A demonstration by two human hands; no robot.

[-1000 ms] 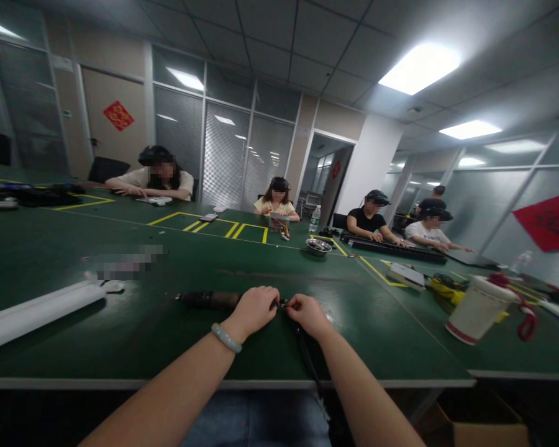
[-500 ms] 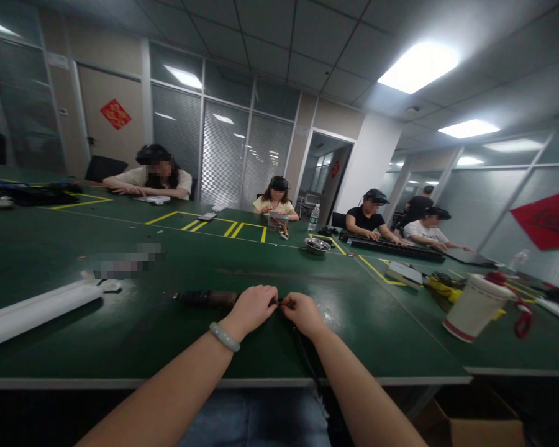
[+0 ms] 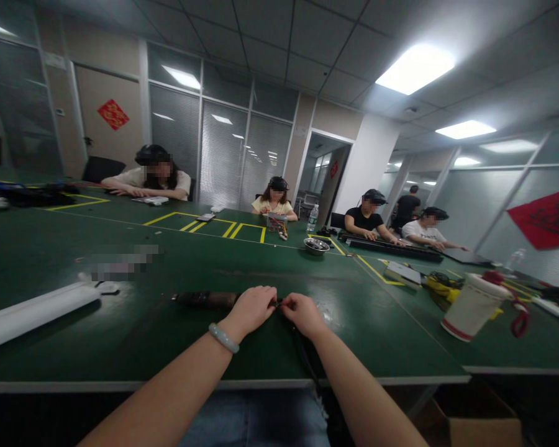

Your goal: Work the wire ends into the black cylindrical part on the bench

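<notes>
A dark cylindrical tool [image 3: 207, 299] lies on the green table [image 3: 168, 347], its metal tip pointing left. My left hand [image 3: 256, 305] is closed over the tool's right end, with a bracelet on that wrist. Just to its right, my right hand [image 3: 302, 313] pinches the dark cable [image 3: 307, 357] near where it meets the tool. The fingertips of both hands nearly touch. The cable runs down over the table's front edge. Small details between the fingertips are hidden.
A long white object [image 3: 37, 315] lies at the left. On the right stand a white cup [image 3: 475, 307] with a red strap and a grey box [image 3: 403, 274]. A metal bowl [image 3: 317, 246] sits further back. Several people work across the table.
Both hands hold nearly the same pose at the tool and cable. The view has shifted slightly, and a standing person in the background has moved a little left.
</notes>
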